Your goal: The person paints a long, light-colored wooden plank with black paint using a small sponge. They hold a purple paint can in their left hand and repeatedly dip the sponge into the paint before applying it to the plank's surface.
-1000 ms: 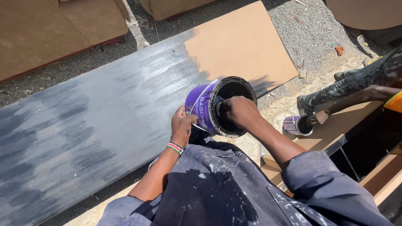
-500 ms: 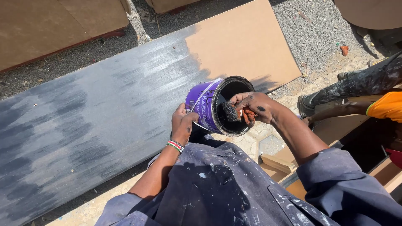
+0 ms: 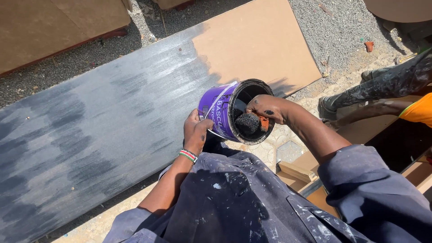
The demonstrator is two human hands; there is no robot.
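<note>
My left hand (image 3: 196, 132) grips a purple paint can (image 3: 220, 110) from below and tilts its open mouth toward me. My right hand (image 3: 265, 108) holds a sponge (image 3: 249, 122) soaked in black paint, with an orange part showing, at the rim of the can's mouth. The inside of the can is dark. A long board (image 3: 112, 121) lies on the ground in front of me, mostly coated in streaky black paint, with its far right end (image 3: 261, 49) still bare brown.
Another person's paint-stained leg and boot (image 3: 360, 92) and an orange sleeve (image 3: 418, 112) are at the right. Brown boards (image 3: 54, 27) lie at the top left on grey gravel (image 3: 342, 31). Wooden pieces (image 3: 297, 168) sit by my right knee.
My right hand has drawn back out of the can, bringing the black sponge up to the rim. The can has stayed in my left hand, tilted.
</note>
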